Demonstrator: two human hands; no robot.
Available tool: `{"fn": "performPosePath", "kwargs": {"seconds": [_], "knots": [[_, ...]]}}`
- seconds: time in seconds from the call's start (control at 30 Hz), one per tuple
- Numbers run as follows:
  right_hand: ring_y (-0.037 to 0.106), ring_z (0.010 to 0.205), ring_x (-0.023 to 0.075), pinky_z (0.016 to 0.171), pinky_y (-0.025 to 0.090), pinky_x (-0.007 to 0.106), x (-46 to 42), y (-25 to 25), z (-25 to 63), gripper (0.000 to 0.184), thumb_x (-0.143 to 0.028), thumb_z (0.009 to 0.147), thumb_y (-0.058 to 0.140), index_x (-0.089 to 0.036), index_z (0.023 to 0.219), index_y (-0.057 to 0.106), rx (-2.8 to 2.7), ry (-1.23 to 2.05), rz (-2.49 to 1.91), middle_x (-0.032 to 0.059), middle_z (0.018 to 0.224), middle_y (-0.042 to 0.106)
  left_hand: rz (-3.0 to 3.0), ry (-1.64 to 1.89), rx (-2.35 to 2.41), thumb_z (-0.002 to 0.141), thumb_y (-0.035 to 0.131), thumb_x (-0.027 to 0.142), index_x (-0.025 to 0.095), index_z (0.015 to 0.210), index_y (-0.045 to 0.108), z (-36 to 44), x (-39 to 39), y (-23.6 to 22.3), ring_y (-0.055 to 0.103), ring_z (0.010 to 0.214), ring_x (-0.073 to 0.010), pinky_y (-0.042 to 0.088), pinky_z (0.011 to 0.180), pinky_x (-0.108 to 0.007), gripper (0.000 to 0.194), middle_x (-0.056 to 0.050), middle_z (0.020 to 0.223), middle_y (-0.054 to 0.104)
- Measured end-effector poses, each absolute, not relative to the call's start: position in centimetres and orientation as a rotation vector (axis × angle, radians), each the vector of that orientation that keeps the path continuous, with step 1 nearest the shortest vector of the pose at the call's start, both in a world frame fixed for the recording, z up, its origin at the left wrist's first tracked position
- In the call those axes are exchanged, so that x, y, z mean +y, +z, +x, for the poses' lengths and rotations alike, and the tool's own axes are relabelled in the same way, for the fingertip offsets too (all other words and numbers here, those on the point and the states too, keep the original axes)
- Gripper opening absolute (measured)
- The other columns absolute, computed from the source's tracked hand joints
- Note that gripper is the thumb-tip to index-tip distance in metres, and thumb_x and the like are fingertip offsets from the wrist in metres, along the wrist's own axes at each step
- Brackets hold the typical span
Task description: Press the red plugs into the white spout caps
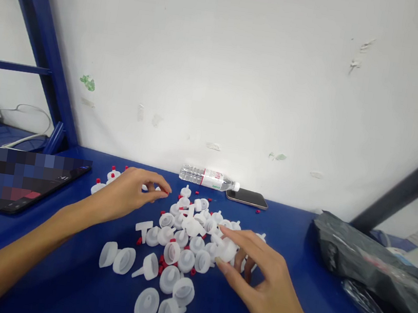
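A loose heap of white plastic nozzle caps (186, 260) lies across the blue tabletop, with small red tips (169, 265) scattered among them. At the heap's far left edge, my left hand (136, 193) pinches a small red tip (167, 193) between thumb and forefinger. My right hand (262, 273), on the heap's right side, grips a white nozzle cap (227, 251) by thumb and fingers, its spout pointing up and left. Behind my left hand stand several white caps with red tips (112, 174) on them, partly hidden by the wrist.
A clear water bottle (208, 178) lies on its side by the wall, with a dark phone (247, 198) to its right. A dark tablet-like device (49, 188) rests at the left. Grey plastic bags (367, 272) sit at the right. Blue frame posts (50, 41) rise at both sides.
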State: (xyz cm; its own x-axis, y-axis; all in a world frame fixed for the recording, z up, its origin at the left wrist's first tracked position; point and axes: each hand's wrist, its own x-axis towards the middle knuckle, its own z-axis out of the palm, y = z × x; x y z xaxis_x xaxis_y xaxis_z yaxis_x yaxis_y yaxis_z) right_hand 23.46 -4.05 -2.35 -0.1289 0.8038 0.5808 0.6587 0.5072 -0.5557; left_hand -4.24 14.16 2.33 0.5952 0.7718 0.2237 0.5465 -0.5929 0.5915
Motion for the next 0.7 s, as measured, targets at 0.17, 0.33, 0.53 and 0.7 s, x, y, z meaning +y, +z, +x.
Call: {"fn": "performPosePath", "kwargs": {"seconds": [0.17, 0.33, 0.53, 0.7], "knots": [[0.061, 0.054, 0.0115, 0.051, 0.055, 0.020, -4.2, -2.2, 23.3, 0.039, -0.026, 0.094, 0.075, -0.030, 0.132, 0.066, -1.821, 0.194, -1.246, -0.0051, 0.070, 0.065, 2.071, 0.686, 0.793, 0.094, 0.072, 0.045, 0.028, 0.098, 0.081, -1.9, 10.3, 3.3, 0.063, 0.061, -0.0090, 0.040, 0.046, -0.019, 0.020, 0.001, 0.097, 0.077], [0.066, 0.054, 0.0120, 0.048, 0.053, 0.021, -4.3, -2.1, 23.0, 0.035, -0.026, 0.090, 0.077, -0.026, 0.122, 0.063, -1.774, 0.319, -1.283, -0.0010, 0.084, 0.073, 1.853, 0.568, 0.605, 0.091, 0.075, 0.039, 0.024, 0.093, 0.082, 0.1, 7.6, 1.6, 0.069, 0.055, -0.0115, 0.048, 0.048, -0.018, 0.017, 0.000, 0.076, 0.076], [0.066, 0.052, 0.0109, 0.048, 0.049, 0.021, -4.4, -2.4, 23.1, 0.039, -0.023, 0.089, 0.076, -0.029, 0.123, 0.059, -1.805, 0.390, -1.275, -0.0046, 0.084, 0.075, 1.743, 0.554, 0.580, 0.091, 0.077, 0.037, 0.023, 0.094, 0.081, 0.6, 7.0, 0.8, 0.068, 0.052, -0.0112, 0.053, 0.052, -0.019, 0.015, 0.002, 0.067, 0.072], [0.067, 0.054, 0.0097, 0.049, 0.051, 0.020, -4.4, -2.5, 23.0, 0.044, -0.021, 0.090, 0.077, -0.031, 0.127, 0.055, -1.840, 0.422, -1.254, -0.0047, 0.095, 0.079, 1.732, 0.540, 0.559, 0.090, 0.078, 0.032, 0.023, 0.093, 0.082, 0.8, 6.5, 0.5, 0.068, 0.053, -0.0095, 0.050, 0.049, -0.017, 0.010, 0.001, 0.083, 0.074]]}}
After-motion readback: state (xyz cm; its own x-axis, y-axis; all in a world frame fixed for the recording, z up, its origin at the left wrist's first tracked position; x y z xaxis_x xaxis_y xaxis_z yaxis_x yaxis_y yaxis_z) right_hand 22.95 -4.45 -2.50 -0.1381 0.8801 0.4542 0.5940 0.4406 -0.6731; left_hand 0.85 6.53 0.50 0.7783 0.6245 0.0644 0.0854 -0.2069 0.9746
